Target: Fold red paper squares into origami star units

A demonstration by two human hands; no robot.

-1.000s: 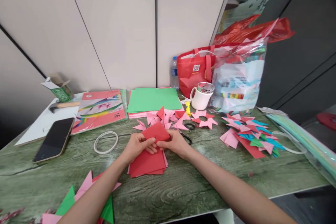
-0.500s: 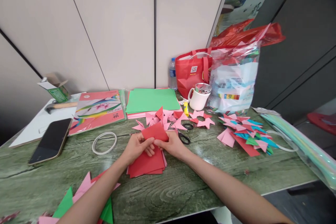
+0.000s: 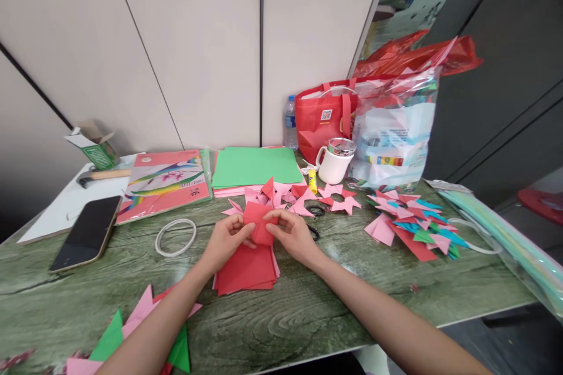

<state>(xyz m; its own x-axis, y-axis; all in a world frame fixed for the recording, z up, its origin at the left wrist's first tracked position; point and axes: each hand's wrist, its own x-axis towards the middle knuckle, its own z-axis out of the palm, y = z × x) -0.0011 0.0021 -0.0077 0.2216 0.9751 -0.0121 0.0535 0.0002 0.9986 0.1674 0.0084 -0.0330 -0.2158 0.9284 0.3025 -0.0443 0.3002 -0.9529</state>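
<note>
A small red square of paper (image 3: 258,221) is held up between both hands, with crease lines showing on it. My left hand (image 3: 229,239) pinches its left edge, thumb in front and fingers behind. On the right side, my right hand (image 3: 291,234) grips the same sheet with thumb and fingertips. Just below lies a stack of red and pink paper squares (image 3: 246,270) on the table. Behind the hands are folded pink and red paper pieces (image 3: 281,194), and black-handled scissors (image 3: 315,232) lie partly hidden by my right hand.
Green paper sheets (image 3: 257,165), a glue stick (image 3: 312,180) and a white mug (image 3: 336,161) stand at the back. To the left are a phone (image 3: 87,233), a cable coil (image 3: 176,238) and a hammer (image 3: 103,175). More folded pieces (image 3: 413,220) lie right.
The red paper has been turned and now shows creases. My right hand has shifted its grip, its fingers lifting up over the sheet's right side.
</note>
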